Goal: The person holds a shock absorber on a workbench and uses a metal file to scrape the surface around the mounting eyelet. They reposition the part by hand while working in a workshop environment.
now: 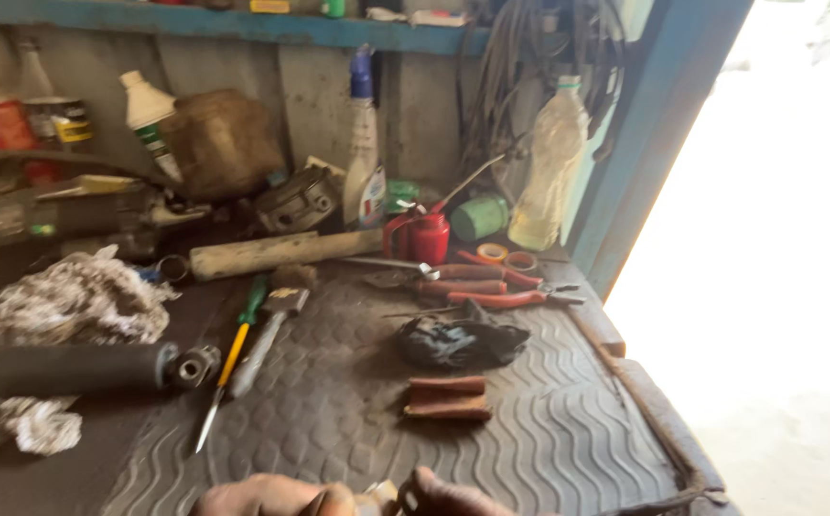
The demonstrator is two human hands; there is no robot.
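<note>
Only the tops of my hands show at the bottom edge of the head view. My left hand [264, 497] and my right hand [453, 498] meet fingertip to fingertip over a small pale part [381, 495], which both pinch. They hover above the front of a black ribbed rubber mat [549, 430]. Closest to them lie two rusty brown blocks [448, 397], and beyond those a crumpled black cloth [460, 340]. Most of each hand is cut off by the frame.
A green and yellow screwdriver [233, 358] and a hammer [267, 330] lie left of centre. A black cylinder [61, 368] and rags [71, 301] are at far left. Red pliers [491, 287], a red oil can [424, 234], a spray bottle [365, 162] and a plastic bottle [553, 167] stand behind.
</note>
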